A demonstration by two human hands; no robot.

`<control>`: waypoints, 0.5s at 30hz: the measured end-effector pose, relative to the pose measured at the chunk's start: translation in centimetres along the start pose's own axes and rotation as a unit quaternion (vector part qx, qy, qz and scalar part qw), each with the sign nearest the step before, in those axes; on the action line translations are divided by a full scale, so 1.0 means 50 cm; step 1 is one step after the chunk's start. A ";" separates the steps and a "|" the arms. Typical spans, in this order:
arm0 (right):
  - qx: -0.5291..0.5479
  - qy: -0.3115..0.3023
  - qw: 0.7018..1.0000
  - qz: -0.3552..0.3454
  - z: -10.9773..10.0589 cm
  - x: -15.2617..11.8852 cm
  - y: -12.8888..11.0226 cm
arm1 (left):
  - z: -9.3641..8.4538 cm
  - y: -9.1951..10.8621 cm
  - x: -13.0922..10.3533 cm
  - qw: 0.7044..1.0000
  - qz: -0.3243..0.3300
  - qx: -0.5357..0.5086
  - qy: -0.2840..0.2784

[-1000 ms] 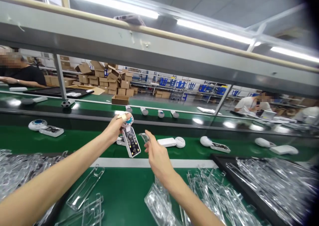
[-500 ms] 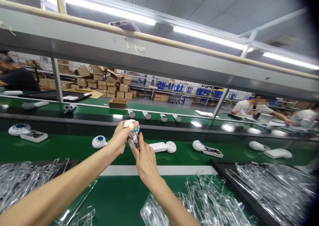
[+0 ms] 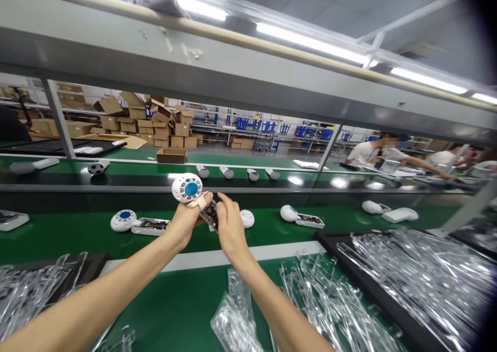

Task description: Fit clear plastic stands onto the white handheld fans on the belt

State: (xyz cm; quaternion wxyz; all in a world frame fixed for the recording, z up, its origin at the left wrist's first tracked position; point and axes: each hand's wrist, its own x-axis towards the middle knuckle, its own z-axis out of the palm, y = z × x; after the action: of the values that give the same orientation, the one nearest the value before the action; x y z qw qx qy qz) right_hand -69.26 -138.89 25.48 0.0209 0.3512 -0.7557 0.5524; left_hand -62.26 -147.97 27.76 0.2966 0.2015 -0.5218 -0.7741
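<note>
White device (image 3: 187, 188) is gripped by the left hand (image 3: 185, 221); right hand (image 3: 232, 229) touches it, grip unclear; four small units (image 3: 227, 173) rowed beyond; black tray (image 3: 351, 270) holds clear strips (image 3: 419, 274).

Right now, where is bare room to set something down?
Between the plastic bag and left forearm, nearer than the white strip. Smaller gaps lie between the white devices. Crowded: the loose clear parts right of the bag, and the black trays.

One held device (image 3: 187, 188) — four row devices (image 3: 253, 175)
</note>
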 end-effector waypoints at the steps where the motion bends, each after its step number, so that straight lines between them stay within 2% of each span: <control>1: 0.022 0.025 0.999 0.039 0.003 0.013 0.007 | 0.006 0.002 -0.002 1.000 0.011 -0.008 0.013; 4: 0.027 0.048 0.993 0.109 0.008 0.046 0.028 | 0.023 0.010 -0.010 0.999 0.041 -0.009 0.032; 9: -0.010 0.061 0.992 0.107 0.011 0.057 0.037 | 0.043 0.004 -0.021 0.997 0.061 -0.014 0.049; 12: -0.054 0.027 0.993 0.098 0.006 0.056 0.036 | 0.043 -0.010 -0.005 0.997 0.059 -0.012 0.050; 15: -0.113 -0.053 0.989 0.074 -0.034 0.051 0.035 | 0.008 -0.016 0.049 0.999 -0.001 0.021 0.037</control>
State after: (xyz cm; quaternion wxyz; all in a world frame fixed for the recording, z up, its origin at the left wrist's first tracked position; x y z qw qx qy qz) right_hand -72.76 -138.50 25.78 -0.0205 0.3189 -0.8371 0.4440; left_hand -64.50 -149.10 27.15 0.3102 0.2368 -0.5267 -0.7552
